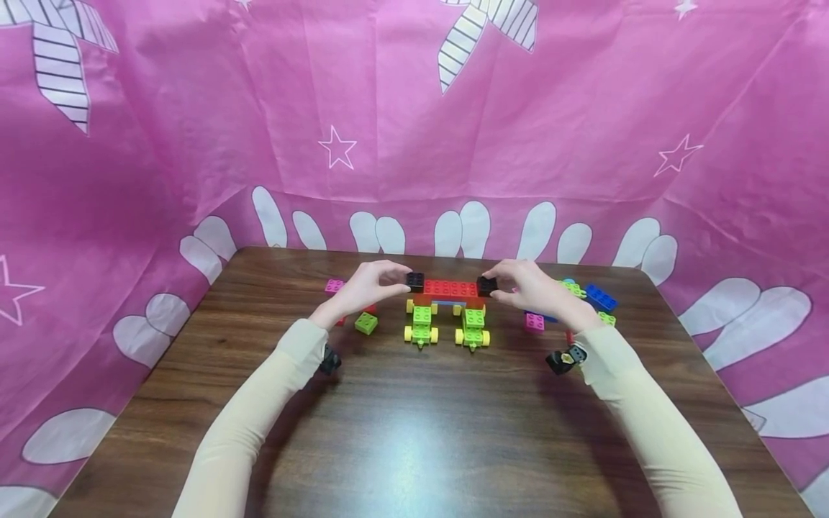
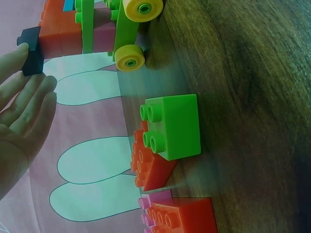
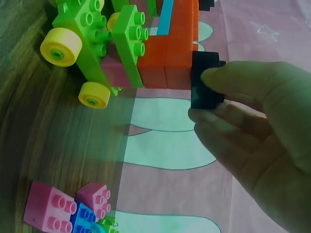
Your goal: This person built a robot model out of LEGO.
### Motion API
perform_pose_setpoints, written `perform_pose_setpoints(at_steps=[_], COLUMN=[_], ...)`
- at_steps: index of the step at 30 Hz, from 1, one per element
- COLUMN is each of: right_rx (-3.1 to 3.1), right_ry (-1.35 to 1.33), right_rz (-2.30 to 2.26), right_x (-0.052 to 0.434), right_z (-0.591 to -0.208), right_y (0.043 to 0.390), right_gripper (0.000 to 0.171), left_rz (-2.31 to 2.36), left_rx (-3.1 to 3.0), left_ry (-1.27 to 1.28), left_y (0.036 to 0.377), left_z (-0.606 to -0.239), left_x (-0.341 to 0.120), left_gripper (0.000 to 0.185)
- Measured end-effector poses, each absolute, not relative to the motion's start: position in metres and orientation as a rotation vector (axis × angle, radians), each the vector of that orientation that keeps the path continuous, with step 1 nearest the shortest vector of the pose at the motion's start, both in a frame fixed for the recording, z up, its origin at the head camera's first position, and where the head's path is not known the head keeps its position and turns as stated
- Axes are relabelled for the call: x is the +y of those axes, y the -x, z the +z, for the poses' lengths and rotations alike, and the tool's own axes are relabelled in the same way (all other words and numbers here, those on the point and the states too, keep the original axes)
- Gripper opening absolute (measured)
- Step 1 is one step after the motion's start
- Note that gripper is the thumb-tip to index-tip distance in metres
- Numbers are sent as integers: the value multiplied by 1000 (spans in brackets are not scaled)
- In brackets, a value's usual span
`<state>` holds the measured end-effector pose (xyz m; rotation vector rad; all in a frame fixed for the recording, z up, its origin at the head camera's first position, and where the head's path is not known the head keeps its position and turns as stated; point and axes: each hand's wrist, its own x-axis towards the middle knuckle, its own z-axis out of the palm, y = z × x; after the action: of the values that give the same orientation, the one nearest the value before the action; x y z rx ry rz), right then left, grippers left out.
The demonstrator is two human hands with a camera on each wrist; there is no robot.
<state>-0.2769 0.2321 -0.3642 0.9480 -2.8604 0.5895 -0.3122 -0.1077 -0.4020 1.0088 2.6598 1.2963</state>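
A brick build stands mid-table: a red bar [image 1: 450,289] across two green wheeled carts [image 1: 422,324] [image 1: 474,327] with yellow wheels. My left hand [image 1: 374,285] pinches a black brick [image 1: 415,280] at the bar's left end; in the left wrist view that black brick [image 2: 30,51] touches the red bar [image 2: 60,30] by my fingertips [image 2: 24,85]. My right hand [image 1: 526,286] pinches another black brick [image 1: 486,285] against the right end, and the right wrist view shows this black brick [image 3: 205,81] pressed to the red bar [image 3: 175,58].
Loose bricks lie on the wooden table [image 1: 414,424]: a green one [image 1: 365,323] and a pink one [image 1: 334,286] at left, pink [image 1: 534,322], blue [image 1: 600,297] and green [image 1: 606,318] ones at right. Pink cloth walls [image 1: 162,144] surround the table.
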Motion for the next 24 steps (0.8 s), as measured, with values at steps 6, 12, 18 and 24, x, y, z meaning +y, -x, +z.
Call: perform_pose_setpoints(at_steps=[6, 12, 18, 24], right_rx=[-2815, -2805, -2778, -2772], right_ry=[-964, -969, -963, -944], right_rz=[618, 661, 671, 675], right_x=[233, 233, 232, 230], right_z=[-366, -366, -367, -368], right_y=[277, 279, 279, 279], right_gripper=[29, 27, 26, 24], left_rz=[1293, 1297, 1291, 1303], left_rx=[2662, 2658, 2657, 2677], left_ry=[-1005, -1013, -1002, -1032], left_y=[313, 313, 312, 312], left_z=[-403, -403, -401, -403], left_x=[-108, -108, -107, -106], left_gripper=[37, 37, 37, 37])
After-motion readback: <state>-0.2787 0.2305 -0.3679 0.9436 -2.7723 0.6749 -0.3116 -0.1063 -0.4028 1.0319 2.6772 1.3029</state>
